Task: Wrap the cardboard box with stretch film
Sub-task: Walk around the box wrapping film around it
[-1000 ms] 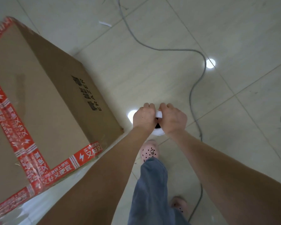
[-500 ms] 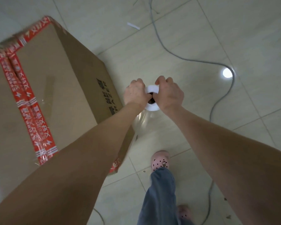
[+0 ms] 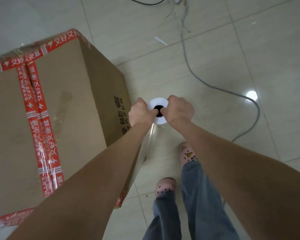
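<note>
Two hands hold the film roll upright beside the box

Both hands are closed on the stretch film roll [image 3: 157, 102], which stands on end, its white rim and dark core hole facing up. The left hand [image 3: 140, 114] grips the roll's left side and the right hand [image 3: 179, 110] grips its right side, fingers curled round the outside and both thumbs reaching toward the core hole. The roll is held above the tiled floor [image 3: 249, 49], just beside the printed side of the cardboard box [image 3: 68, 110], near its right-hand face.

Clear film [image 3: 151, 141] runs down from the roll toward the box's near corner, passing under the left forearm. Shiny wrinkles of film also show over the box top. The box is sealed with red printed tape [image 3: 36, 110], laid along its middle seam and its edges.

Under the arms are two legs in blue jeans [image 3: 197, 196] and a pair of pink clogs [image 3: 187, 154], one foot ahead of the other. A grey cable [image 3: 197, 78] curves across the floor to the right of the hands, and a small white scrap [image 3: 160, 41] lies further off, beyond the box.
</note>
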`<action>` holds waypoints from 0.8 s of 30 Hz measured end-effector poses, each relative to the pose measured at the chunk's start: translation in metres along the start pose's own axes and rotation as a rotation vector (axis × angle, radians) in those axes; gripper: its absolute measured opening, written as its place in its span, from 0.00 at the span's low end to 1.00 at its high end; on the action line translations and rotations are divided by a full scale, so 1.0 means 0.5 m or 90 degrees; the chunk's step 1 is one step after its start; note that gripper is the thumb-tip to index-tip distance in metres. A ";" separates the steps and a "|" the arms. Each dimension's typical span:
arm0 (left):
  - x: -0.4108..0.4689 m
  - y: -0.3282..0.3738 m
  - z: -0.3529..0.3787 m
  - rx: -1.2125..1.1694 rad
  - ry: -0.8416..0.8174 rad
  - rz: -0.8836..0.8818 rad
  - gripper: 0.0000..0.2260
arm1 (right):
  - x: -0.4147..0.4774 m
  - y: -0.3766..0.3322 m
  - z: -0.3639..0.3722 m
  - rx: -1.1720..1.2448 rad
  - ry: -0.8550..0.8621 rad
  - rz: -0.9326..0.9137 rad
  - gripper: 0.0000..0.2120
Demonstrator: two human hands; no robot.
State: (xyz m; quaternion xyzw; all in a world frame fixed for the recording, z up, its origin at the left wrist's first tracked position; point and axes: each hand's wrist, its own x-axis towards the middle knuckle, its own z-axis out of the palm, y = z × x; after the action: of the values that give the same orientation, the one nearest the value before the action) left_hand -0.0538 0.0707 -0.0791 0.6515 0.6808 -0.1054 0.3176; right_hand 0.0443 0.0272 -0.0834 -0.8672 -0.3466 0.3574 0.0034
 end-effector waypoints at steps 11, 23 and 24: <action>0.064 0.024 -0.011 0.112 0.025 0.056 0.15 | 0.079 -0.053 -0.019 0.005 0.001 -0.052 0.14; 0.124 0.080 -0.039 0.276 -0.085 0.170 0.10 | 0.107 -0.066 -0.023 0.028 -0.102 0.024 0.14; 0.131 0.080 -0.043 0.266 -0.081 0.154 0.07 | 0.111 -0.073 -0.028 -0.008 -0.088 -0.005 0.13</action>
State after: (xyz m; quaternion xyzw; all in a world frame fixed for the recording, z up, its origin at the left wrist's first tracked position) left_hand -0.0189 0.1415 -0.0889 0.7720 0.5400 -0.2459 0.2281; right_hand 0.0590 0.0917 -0.0980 -0.8391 -0.3514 0.4144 -0.0244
